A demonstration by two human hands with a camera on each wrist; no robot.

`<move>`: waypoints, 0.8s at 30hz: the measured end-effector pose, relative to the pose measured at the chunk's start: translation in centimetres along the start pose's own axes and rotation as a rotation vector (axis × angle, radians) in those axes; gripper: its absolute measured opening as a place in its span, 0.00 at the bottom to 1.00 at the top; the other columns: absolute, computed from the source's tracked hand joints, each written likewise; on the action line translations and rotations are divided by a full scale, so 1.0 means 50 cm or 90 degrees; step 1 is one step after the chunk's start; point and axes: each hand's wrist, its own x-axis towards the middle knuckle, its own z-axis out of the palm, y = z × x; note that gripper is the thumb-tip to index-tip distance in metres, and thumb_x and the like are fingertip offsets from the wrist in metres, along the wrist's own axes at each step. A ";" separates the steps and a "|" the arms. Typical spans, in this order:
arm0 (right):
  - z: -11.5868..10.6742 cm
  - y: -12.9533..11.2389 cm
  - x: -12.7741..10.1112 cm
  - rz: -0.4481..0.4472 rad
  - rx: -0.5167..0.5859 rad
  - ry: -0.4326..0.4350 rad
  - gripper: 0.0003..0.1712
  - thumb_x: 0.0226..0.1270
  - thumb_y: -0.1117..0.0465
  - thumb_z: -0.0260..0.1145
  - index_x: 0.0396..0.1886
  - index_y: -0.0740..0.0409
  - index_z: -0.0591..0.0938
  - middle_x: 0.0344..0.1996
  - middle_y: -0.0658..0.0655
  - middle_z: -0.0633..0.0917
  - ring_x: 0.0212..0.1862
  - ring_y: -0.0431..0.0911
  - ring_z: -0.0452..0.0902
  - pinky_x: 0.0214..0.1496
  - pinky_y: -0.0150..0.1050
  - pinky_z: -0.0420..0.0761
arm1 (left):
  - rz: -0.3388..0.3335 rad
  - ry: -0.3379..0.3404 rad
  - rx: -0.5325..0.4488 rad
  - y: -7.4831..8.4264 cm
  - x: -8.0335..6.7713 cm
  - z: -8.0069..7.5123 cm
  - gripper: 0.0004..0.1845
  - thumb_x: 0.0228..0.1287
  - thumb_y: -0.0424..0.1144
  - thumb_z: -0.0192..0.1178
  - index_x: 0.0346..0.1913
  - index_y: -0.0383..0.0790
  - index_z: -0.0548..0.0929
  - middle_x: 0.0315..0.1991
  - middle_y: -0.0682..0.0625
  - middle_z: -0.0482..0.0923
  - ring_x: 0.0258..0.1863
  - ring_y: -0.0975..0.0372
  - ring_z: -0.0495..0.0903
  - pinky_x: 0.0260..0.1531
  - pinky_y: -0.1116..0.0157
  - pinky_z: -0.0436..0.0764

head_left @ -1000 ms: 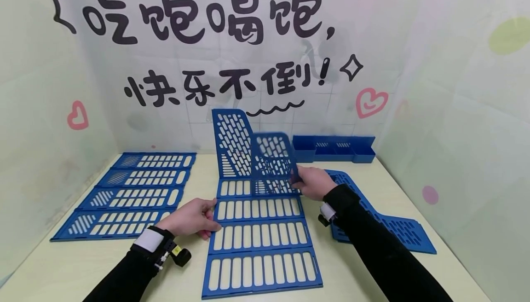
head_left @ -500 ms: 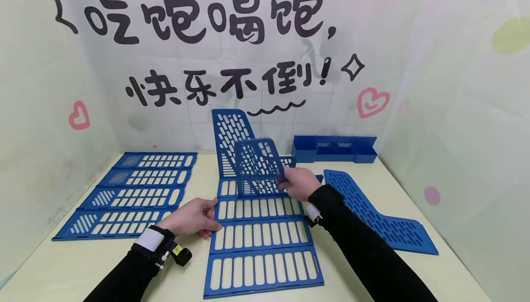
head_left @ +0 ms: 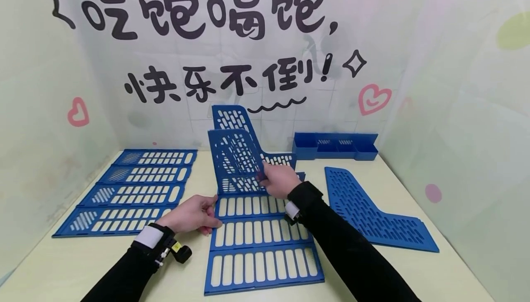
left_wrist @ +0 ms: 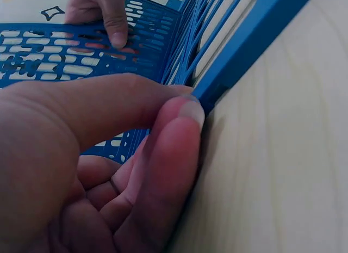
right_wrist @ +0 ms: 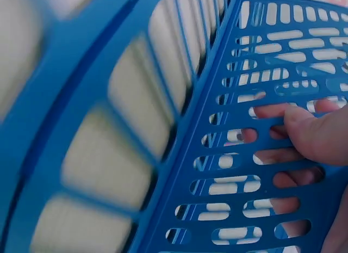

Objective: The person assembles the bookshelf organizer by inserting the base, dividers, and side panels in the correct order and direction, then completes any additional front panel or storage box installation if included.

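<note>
A blue slotted base panel (head_left: 261, 246) lies flat in the middle of the table. My left hand (head_left: 194, 214) pinches its left edge, thumb on top (left_wrist: 136, 100). My right hand (head_left: 278, 180) holds a blue perforated side panel (head_left: 233, 152) upright over the far end of the base; thumb and fingers pinch it through the holes (right_wrist: 304, 139). A second upright perforated panel (head_left: 232, 118) stands right behind it, partly hidden.
A matching slotted panel (head_left: 128, 191) lies flat at the left. Another perforated side panel (head_left: 368, 210) lies flat at the right. A blue compartment tray (head_left: 335, 145) sits at the back right by the wall. Walls close the table on three sides.
My right hand has carried the perforated side panel leftward, from the right of the standing panel to in front of it. The left hand has stayed on the base panel's edge.
</note>
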 end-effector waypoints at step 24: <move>-0.111 0.182 -0.190 0.052 0.176 0.176 0.24 0.85 0.61 0.65 0.72 0.64 0.75 0.68 0.67 0.82 0.69 0.61 0.81 0.73 0.62 0.81 | -0.017 0.066 0.019 0.010 -0.002 0.014 0.48 0.69 0.34 0.76 0.84 0.23 0.60 0.30 0.45 0.86 0.22 0.59 0.87 0.26 0.60 0.90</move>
